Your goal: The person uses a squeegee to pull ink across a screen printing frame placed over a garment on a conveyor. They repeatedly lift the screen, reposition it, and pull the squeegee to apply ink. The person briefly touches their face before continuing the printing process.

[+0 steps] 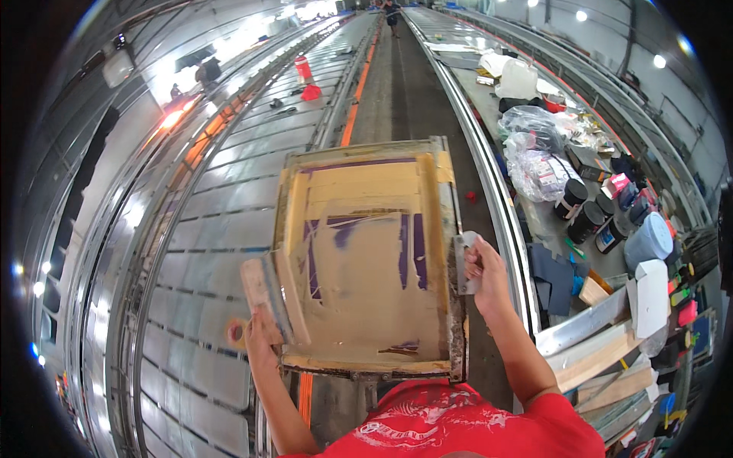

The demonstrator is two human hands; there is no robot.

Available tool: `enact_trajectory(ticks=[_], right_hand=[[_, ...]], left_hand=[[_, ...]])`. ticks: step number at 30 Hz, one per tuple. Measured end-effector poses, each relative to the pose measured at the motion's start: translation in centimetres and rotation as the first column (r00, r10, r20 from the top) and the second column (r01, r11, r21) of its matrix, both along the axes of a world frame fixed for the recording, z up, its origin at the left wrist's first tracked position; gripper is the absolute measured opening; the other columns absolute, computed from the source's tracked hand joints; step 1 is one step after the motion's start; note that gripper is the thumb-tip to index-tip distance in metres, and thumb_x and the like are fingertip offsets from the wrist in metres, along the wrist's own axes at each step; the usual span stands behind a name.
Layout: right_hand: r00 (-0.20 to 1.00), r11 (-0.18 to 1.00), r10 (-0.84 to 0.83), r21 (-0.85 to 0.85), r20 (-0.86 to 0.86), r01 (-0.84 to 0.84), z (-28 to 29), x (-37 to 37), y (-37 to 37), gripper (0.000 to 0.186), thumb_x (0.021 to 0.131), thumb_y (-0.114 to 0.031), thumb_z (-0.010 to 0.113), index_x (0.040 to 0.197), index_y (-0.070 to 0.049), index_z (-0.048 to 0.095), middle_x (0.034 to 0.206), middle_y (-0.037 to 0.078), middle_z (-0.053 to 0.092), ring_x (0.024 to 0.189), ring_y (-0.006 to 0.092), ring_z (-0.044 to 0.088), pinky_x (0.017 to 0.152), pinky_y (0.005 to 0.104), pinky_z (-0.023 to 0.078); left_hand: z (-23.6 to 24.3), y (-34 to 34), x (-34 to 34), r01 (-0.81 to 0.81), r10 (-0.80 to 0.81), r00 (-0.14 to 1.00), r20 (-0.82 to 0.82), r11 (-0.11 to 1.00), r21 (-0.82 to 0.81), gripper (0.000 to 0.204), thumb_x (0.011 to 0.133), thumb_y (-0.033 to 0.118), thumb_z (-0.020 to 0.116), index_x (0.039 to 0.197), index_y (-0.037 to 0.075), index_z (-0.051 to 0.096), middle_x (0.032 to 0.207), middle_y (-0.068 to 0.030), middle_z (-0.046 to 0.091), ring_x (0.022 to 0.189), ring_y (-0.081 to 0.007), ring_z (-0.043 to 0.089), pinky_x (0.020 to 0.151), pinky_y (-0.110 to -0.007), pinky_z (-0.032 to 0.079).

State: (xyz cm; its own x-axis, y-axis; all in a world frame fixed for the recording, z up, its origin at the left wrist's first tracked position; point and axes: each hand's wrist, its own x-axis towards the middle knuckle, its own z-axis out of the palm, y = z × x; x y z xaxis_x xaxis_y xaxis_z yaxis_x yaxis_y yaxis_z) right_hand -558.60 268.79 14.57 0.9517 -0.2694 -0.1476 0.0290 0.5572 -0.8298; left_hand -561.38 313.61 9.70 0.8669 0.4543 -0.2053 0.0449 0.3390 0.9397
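A screen-printing frame (366, 320) is held in front of my red shirt. Its mesh is smeared with beige ink or paste, and purple patches show through. My left hand (262, 333) is closed on a wooden-handled squeegee (258, 286), which lies along the frame's left side. At the right edge, my right hand (489, 273) is closed about a metal bracket (460, 263) of the frame. Something whitish (471, 243) is by those fingers; its kind I cannot make out. Part of the left fingers is hidden behind the squeegee.
Long print tables (206, 267) with metal rails run along both sides of a dark aisle (408, 107). The right table carries plastic bags (531, 164), black jars (586, 221), a pale blue bucket (649, 240) and wooden squeegees (595, 355). A person (392, 17) stands far down the aisle.
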Motion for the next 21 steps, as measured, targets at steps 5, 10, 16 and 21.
enact_trajectory(ticks=[5, 10, 16, 21], right_hand=[[0.999, 0.999, 0.019, -0.036, -0.038, -0.020, -0.3, 16.0, -0.7, 0.031, 0.100, -0.031, 0.061, 0.077, -0.013, 0.051, 0.075, -0.004, 0.047, 0.060, 0.0058, 0.036, 0.056, 0.0256, 0.030], [0.990, 0.990, -0.138, -0.042, -0.025, 0.136, 2.4, 28.0, -3.1, 0.029, 0.102, -0.030, 0.059, 0.080, -0.014, 0.052, 0.073, -0.004, 0.047, 0.055, 0.0045, 0.035, 0.056, 0.0227, 0.030], [0.912, 0.912, -0.397, 0.067, -0.100, 0.405, -0.1, 36.5, -10.4, 0.028, 0.101, -0.033, 0.060, 0.082, -0.016, 0.049, 0.072, -0.006, 0.046, 0.052, 0.0027, 0.034, 0.055, 0.0220, 0.030], [0.824, 0.818, -0.562, 0.099, -0.066, 0.566, -1.8, 45.1, -16.7, 0.023, 0.099, -0.032, 0.063, 0.086, -0.015, 0.053, 0.072, -0.007, 0.045, 0.054, 0.0032, 0.034, 0.053, 0.0218, 0.027]], left_hand=[[0.2, -0.2, 15.2, 0.080, -0.081, 0.997, 0.011, 0.994, 0.074, 0.046, 0.102, 0.039, 0.060, 0.121, -0.003, 0.062, 0.112, -0.0089, 0.068, 0.099, -0.0181, 0.067, 0.086, -0.033, 0.055], [2.1, -3.5, 33.1, 0.187, -0.187, 0.982, 0.010, 0.982, -0.001, 0.041, 0.100, 0.038, 0.064, 0.114, 0.000, 0.064, 0.100, -0.0046, 0.068, 0.085, -0.0145, 0.066, 0.072, -0.031, 0.053], [0.3, -12.1, 55.1, 0.430, -0.429, 0.902, -0.054, 0.903, 0.008, 0.039, 0.096, 0.039, 0.069, 0.107, 0.002, 0.065, 0.089, -0.0012, 0.066, 0.071, -0.0106, 0.063, 0.058, -0.028, 0.051], [-0.7, -22.6, 72.3, 0.624, -0.614, 0.780, -0.117, 0.777, 0.083, 0.052, 0.095, 0.046, 0.070, 0.114, -0.002, 0.063, 0.096, -0.0042, 0.067, 0.081, -0.0119, 0.064, 0.068, -0.029, 0.052]])
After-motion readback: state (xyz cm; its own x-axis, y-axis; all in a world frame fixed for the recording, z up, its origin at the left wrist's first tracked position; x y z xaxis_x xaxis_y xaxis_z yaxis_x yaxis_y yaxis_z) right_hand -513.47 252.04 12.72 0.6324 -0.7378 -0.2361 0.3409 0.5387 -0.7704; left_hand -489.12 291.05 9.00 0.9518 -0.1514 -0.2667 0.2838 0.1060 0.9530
